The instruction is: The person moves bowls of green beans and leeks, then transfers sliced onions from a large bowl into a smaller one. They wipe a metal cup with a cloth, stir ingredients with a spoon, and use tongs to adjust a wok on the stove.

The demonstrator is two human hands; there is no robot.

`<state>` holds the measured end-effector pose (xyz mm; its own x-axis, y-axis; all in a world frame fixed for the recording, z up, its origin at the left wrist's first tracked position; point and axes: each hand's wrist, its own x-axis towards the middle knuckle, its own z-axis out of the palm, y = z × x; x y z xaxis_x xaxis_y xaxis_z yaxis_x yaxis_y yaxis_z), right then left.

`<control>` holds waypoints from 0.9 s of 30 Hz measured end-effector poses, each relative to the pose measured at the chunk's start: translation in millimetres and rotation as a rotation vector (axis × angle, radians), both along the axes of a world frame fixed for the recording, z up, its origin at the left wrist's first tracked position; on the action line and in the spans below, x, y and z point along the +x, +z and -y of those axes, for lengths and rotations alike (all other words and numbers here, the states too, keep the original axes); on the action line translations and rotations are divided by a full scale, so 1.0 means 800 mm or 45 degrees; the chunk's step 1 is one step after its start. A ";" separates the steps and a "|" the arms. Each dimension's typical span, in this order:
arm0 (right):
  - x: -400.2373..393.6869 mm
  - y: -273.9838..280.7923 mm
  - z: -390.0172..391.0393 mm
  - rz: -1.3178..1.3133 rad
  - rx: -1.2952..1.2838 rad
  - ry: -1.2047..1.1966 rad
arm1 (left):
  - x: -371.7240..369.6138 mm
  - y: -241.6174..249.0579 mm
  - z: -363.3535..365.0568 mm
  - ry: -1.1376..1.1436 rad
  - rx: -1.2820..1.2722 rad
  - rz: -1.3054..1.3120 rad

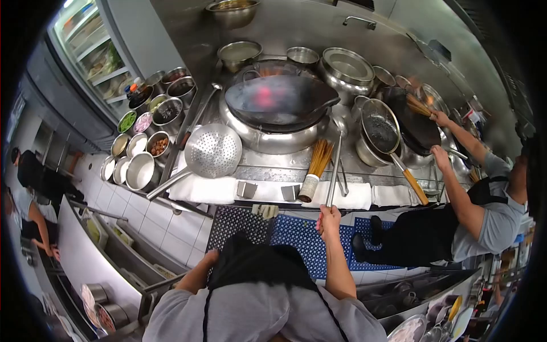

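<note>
My right hand (329, 222) is closed around the handle of a long metal ladle (337, 157), whose bowl rests up on the stove near the wok's right side. My left hand (212, 257) hangs low beside the black apron, its fingers mostly hidden. In front of me a dark wok (279, 100) sits tilted over a steel burner ring (273, 139), with a reddish glow on it. A perforated strainer (213, 151) lies to its left. The bamboo brush (317, 171) lies just left of the ladle handle.
Seasoning containers (142, 171) crowd the left side. White towels (205, 190) line the counter's front edge. At the right, a co-worker (484, 211) holds a brush over another wok (413, 122). A wood-handled strainer (380, 128) lies between the stations. More people stand far left.
</note>
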<state>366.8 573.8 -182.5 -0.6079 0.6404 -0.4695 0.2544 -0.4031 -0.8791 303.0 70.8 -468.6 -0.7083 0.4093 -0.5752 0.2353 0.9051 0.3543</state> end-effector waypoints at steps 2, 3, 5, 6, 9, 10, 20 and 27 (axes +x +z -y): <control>0.020 -0.022 0.010 -0.077 0.023 -0.001 | 0.007 0.016 -0.009 -0.004 -0.039 0.013; 0.032 -0.029 0.011 -0.117 0.047 -0.004 | 0.002 0.029 -0.019 -0.010 -0.045 0.019; 0.053 -0.025 0.025 -0.133 0.106 0.000 | -0.012 0.055 -0.025 -0.236 -0.078 0.029; 0.065 -0.032 0.030 -0.184 0.176 -0.002 | -0.019 0.053 -0.030 -0.233 -0.131 0.034; 0.090 -0.056 0.039 -0.347 0.380 -0.023 | -0.040 0.100 -0.047 0.015 -0.067 0.086; 0.091 -0.058 0.036 -0.393 0.458 -0.014 | -0.042 0.120 -0.051 0.078 0.035 0.084; -0.004 0.140 0.071 -0.266 0.752 0.146 | -0.044 0.071 0.010 0.031 0.288 -0.014; -0.057 0.156 0.040 0.020 0.965 0.280 | -0.019 0.030 0.088 0.185 0.017 0.094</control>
